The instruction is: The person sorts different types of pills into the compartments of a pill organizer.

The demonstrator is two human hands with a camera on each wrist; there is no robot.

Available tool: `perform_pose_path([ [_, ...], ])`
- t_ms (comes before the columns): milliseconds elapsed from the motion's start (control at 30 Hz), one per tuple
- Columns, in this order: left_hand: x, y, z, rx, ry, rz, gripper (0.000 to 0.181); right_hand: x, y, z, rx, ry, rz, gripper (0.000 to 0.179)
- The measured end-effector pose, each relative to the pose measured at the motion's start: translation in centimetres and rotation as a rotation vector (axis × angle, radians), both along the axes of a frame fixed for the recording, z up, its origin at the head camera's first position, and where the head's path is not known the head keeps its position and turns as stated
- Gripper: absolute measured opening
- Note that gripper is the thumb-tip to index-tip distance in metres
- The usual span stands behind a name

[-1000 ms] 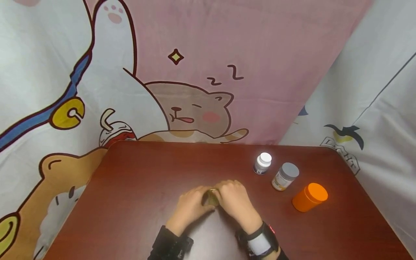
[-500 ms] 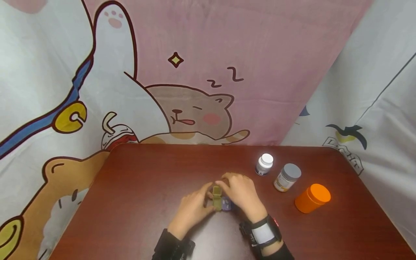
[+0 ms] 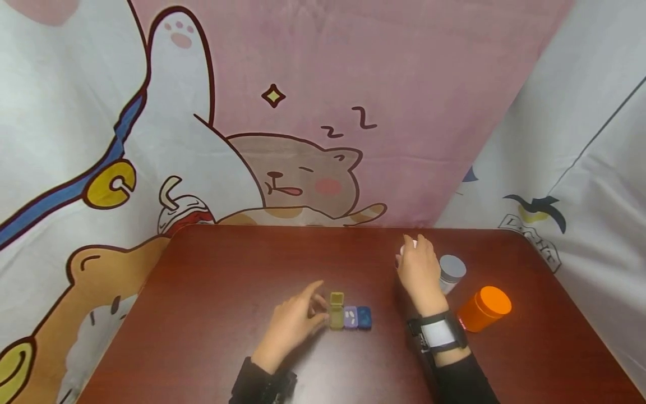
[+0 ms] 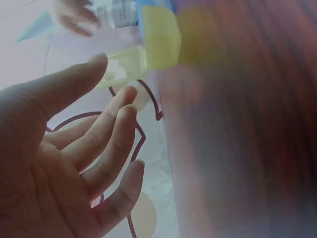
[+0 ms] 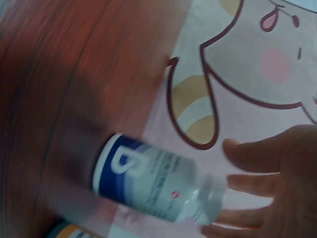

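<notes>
By right hand (image 3: 419, 269), labelled bottle (image 5: 153, 178), backdrop (image 3: 429, 112) lettered “Z”

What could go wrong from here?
The right hand has its fingers at the cap of the white bottle; a clumsy touch could tip it. The gray-lidded jar stands just beside that hand and might get bumped. The left hand is close to the yellow-green compartment's raised lid, so a nudge could shift the small box.
</notes>
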State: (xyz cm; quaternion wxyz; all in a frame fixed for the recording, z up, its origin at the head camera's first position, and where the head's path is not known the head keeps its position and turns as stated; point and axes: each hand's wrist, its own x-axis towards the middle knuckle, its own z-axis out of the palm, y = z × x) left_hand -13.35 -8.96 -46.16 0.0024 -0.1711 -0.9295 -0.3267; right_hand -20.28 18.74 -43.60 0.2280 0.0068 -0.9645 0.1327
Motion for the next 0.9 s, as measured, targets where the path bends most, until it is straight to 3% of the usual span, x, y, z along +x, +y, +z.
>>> perform_pose_path([
  [133, -0.2, -0.8, 0.6, -0.015, 0.005, 0.06, 0.065, -0.2, 0.6, -0.3, -0.015, -0.042, 0.012, 0.041],
  [267, -0.5, -2.1, 0.9, -0.017, 0.002, 0.138, 0.057, 0.0, 0.7, -0.5, -0.036, 0.011, 0.037, 0.03],
  [400, -0.8, -3.3, 1.2, -0.011, -0.017, 0.158, 0.05, 0.9, 0.7, -0.5, -0.044, 0.034, 0.066, 0.03],
  [667, -1.0, -4.2, 1.0, -0.059, -0.031, 0.114, 0.032, 4.8, 0.9, -0.1, -0.104, 0.009, 0.133, 0.034],
  [900, 0.2, -3.1, 0.3, -0.091, 0.017, -0.051, 0.027, 8.8, -0.1, 1.1, -0.068, 0.038, 0.23, 0.037],
])
